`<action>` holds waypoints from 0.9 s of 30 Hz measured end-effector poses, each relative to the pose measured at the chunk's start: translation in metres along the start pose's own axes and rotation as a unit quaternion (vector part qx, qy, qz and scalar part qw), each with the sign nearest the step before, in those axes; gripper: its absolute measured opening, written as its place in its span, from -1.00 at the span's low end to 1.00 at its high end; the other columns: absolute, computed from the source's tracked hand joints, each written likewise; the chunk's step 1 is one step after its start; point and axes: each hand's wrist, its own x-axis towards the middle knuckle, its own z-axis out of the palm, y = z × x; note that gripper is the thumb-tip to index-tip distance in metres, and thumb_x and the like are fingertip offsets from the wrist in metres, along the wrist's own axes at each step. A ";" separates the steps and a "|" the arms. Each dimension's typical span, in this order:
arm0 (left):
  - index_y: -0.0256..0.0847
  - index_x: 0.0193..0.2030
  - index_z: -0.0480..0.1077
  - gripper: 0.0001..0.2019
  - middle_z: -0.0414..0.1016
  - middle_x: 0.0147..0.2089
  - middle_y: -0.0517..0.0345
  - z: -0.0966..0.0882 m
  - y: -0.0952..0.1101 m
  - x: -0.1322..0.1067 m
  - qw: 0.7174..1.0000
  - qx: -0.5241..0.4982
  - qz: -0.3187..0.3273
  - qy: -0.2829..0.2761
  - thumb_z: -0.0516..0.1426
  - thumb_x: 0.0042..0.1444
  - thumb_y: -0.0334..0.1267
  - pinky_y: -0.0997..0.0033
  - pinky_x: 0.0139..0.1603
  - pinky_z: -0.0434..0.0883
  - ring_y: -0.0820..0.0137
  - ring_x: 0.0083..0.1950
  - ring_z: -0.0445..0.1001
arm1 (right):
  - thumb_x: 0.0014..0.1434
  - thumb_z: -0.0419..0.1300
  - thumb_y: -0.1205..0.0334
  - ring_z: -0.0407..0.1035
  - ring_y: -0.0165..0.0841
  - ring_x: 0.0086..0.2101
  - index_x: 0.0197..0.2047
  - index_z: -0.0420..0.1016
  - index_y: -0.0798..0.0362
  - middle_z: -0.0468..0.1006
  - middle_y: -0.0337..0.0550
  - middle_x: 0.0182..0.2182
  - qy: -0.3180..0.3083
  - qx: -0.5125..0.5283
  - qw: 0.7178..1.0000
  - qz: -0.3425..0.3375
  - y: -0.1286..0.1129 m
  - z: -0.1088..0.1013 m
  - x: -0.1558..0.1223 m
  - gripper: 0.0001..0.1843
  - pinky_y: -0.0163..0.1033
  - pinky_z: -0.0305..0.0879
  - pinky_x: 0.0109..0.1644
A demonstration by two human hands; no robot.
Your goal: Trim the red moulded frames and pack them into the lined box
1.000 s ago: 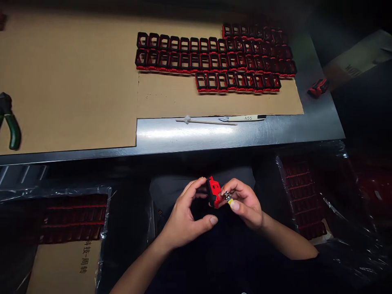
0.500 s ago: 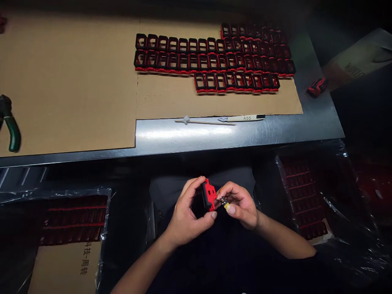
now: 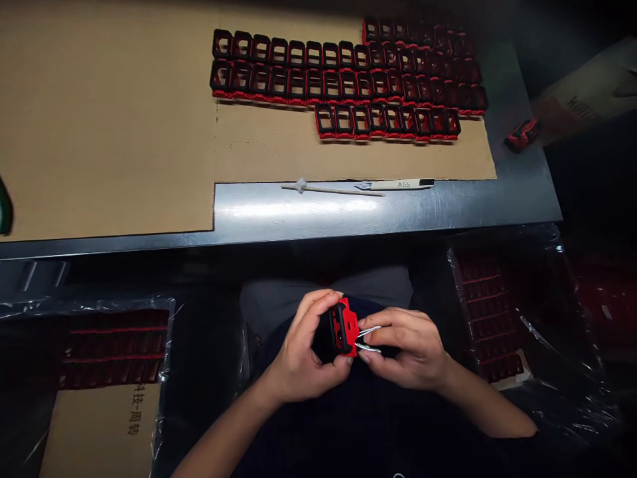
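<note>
Head: red housing [image 3: 344,326] in left hand [image 3: 302,348]

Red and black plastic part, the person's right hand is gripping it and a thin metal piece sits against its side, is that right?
Not quite: the head view shows the left hand gripping the red and black plastic part, not the right hand. The thin metal piece does sit against its side.

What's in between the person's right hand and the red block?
In the head view, thin silver metal prongs lie between the right hand and the red-and-black plastic part.
</note>
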 end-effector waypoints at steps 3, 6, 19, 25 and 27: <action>-0.07 0.34 0.12 -0.26 0.25 0.19 -0.10 -0.002 0.001 0.001 1.000 0.005 0.006 -0.010 0.22 0.00 -0.39 0.01 0.19 0.45 0.13 0.21 0.35 | 0.21 0.31 0.31 0.55 -0.38 -0.33 -0.25 0.56 0.06 0.62 -0.11 -0.27 -0.007 -0.030 0.999 -0.019 -0.002 -0.001 0.001 -0.98 -0.33 0.49 -0.29; -0.07 0.34 0.12 -0.27 0.25 0.19 -0.10 -0.003 0.002 0.001 1.000 0.013 0.010 -0.013 0.20 0.01 -0.40 0.03 0.18 0.47 0.14 0.21 0.36 | 0.20 0.33 0.33 0.54 -0.39 -0.33 -0.23 0.58 0.08 0.61 -0.10 -0.27 -0.011 -0.041 0.999 -0.031 -0.001 -0.002 0.002 -0.95 -0.33 0.47 -0.30; -0.07 0.34 0.14 -0.26 0.28 0.18 -0.10 -0.004 0.000 0.002 1.000 0.013 0.008 -0.011 0.21 -0.01 -0.41 0.02 0.16 0.49 0.13 0.19 0.38 | 0.19 0.34 0.32 0.50 -0.42 -0.39 -0.24 0.57 0.07 0.62 -0.14 -0.24 -0.024 -0.052 0.998 -0.039 -0.002 -0.005 0.004 -0.95 -0.34 0.43 -0.36; -0.05 0.37 0.14 -0.25 0.29 0.18 -0.11 -0.006 -0.001 0.003 0.999 0.028 0.013 -0.018 0.22 0.01 -0.39 0.02 0.13 0.50 0.13 0.17 0.40 | 0.21 0.34 0.30 0.49 -0.45 -0.39 -0.21 0.57 0.05 0.62 -0.15 -0.23 -0.043 -0.070 0.996 -0.041 -0.003 -0.008 0.006 -0.93 -0.36 0.45 -0.32; -0.05 0.38 0.13 -0.24 0.30 0.17 -0.10 -0.007 -0.002 0.003 0.999 0.032 0.016 -0.019 0.22 0.01 -0.41 0.03 0.12 0.51 0.14 0.16 0.41 | 0.23 0.33 0.30 0.50 -0.42 -0.35 -0.19 0.57 0.06 0.62 -0.13 -0.21 -0.060 -0.085 0.994 -0.041 -0.005 -0.010 0.007 -0.93 -0.34 0.48 -0.28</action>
